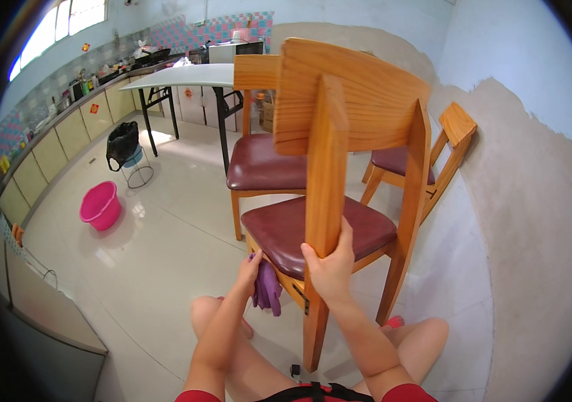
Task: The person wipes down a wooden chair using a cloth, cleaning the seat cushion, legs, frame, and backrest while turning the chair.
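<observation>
Right before me stands a wooden chair [327,125] with its back post between my knees. Its padded seat [366,221] is dark red and glossy. My right hand [331,266] grips the near back post just above seat height. Low at the seat's left side, my left hand [252,274] holds a purple cloth [267,289] against the wooden side rail. Part of the cloth hangs down below the fingers. A dark metal bracket [302,297] shows where the rail meets the post.
Behind are a second chair [266,161] and a third chair [454,130] by the wall. A folding table [185,76] stands beyond. On the floor at left sit a pink basin [100,206] and a stand with a black bag [122,143]. A cabinet [59,321] is at lower left.
</observation>
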Tool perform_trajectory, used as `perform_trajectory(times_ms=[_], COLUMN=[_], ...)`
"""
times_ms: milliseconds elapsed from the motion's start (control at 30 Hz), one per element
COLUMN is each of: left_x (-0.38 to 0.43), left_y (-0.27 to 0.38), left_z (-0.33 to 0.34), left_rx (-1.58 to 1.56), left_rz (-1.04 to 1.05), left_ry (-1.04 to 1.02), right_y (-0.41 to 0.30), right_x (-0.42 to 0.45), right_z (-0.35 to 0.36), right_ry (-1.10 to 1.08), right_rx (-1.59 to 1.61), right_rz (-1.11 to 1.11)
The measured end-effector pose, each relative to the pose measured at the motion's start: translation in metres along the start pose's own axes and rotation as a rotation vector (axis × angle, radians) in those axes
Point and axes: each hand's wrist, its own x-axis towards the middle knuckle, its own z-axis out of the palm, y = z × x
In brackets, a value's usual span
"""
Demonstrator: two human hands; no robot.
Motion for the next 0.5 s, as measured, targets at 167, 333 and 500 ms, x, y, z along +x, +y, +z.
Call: perform_trajectory(times_ms=[167, 333, 500], left_x=[0.023, 0.024, 0.021], left_y=[0.011, 0.025, 0.029], left_z=[-0.018, -0.026, -0.031], left_rx=[-0.229, -0.080, -0.035], left_rz=[0.059, 0.006, 0.003], left_ry=[0.037, 0.150, 0.127], right_y=[-0.007, -0.004, -0.009], right_x=[0.002, -0.003, 0.006], right_z=[0.058, 0.089, 0.092], right_ry=[-0.102, -0.118, -0.162], right_rx=[0.054, 0.018, -0.026], right_rz=[0.041, -0.017, -0.026])
